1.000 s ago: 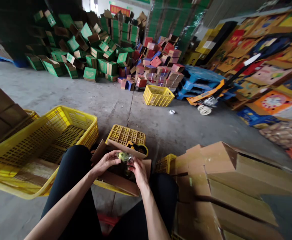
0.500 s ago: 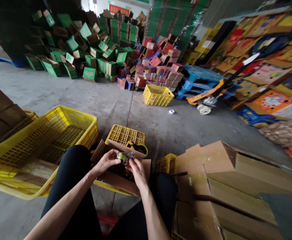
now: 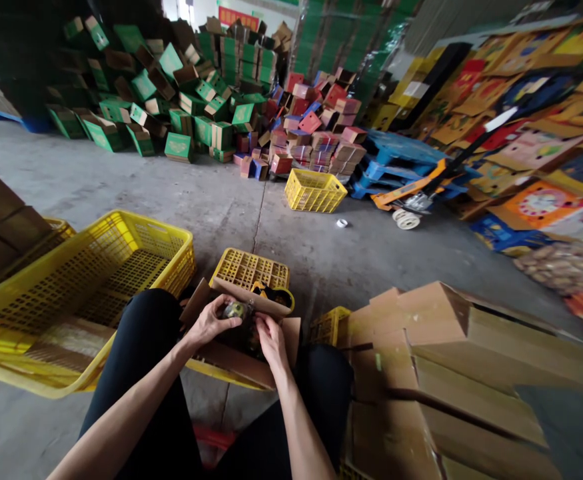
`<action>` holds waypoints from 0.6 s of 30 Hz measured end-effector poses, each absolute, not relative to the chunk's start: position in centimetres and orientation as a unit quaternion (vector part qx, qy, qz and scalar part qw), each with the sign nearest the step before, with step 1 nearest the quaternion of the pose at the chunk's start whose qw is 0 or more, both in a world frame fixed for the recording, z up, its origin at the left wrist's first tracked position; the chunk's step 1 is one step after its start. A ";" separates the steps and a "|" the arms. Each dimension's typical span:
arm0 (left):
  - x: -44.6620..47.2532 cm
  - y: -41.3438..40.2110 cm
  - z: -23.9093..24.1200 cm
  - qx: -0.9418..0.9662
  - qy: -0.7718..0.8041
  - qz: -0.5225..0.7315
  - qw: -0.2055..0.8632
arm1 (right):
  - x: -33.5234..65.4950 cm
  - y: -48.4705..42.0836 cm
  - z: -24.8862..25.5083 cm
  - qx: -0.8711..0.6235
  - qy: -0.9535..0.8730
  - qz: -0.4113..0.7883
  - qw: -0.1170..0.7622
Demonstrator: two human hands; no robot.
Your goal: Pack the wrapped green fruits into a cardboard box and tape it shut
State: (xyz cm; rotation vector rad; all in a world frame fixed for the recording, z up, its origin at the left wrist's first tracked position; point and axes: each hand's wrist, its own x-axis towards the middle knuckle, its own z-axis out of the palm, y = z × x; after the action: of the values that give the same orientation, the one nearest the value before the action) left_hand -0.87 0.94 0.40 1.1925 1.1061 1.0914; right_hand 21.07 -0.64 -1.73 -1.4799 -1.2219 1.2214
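Observation:
My left hand (image 3: 212, 321) is closed around a small round greenish-yellow item in clear plastic wrap (image 3: 237, 310), which looks like a wrapped fruit. Beside it, my right hand (image 3: 270, 339) has its fingers pinched together at the loose end of the wrap; the exact grip is partly hidden. Both hands are over an open cardboard box (image 3: 241, 365) between my knees. Dark, shiny contents show inside the box, too shadowed to make out. A yellow-and-black tape dispenser (image 3: 277, 295) lies just beyond the box's far flap.
An upturned yellow crate (image 3: 251, 268) stands just ahead. To the left is a large yellow crate (image 3: 168, 235) with flat cardboard inside. Stacked brown cartons (image 3: 436, 347) rise at my right. Farther off are another yellow crate (image 3: 316, 192), a pallet jack (image 3: 414, 193) and heaped green boxes (image 3: 178, 147).
The wrapped item has turned in my left fingers and now shows its rounder side. My right fingers have shifted slightly at the wrap's end. The surroundings look the same.

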 end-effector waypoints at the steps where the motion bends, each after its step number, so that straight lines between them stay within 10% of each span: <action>1: -1.2 1.0 0.7 0.509 0.490 0.466 0.532 | 21.4 -0.5 -1.9 -0.601 -0.505 0.457 0.419; 18: -2.6 1.6 -4.4 0.620 0.640 0.383 0.245 | 19.8 -1.3 -4.0 -0.530 -0.802 0.253 0.111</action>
State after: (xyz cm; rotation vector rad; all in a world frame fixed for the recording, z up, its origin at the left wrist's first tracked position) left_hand -2.60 1.61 -4.42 1.6913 1.7465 1.0444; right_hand 19.80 -1.28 -4.00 -1.5561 -2.3542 0.7429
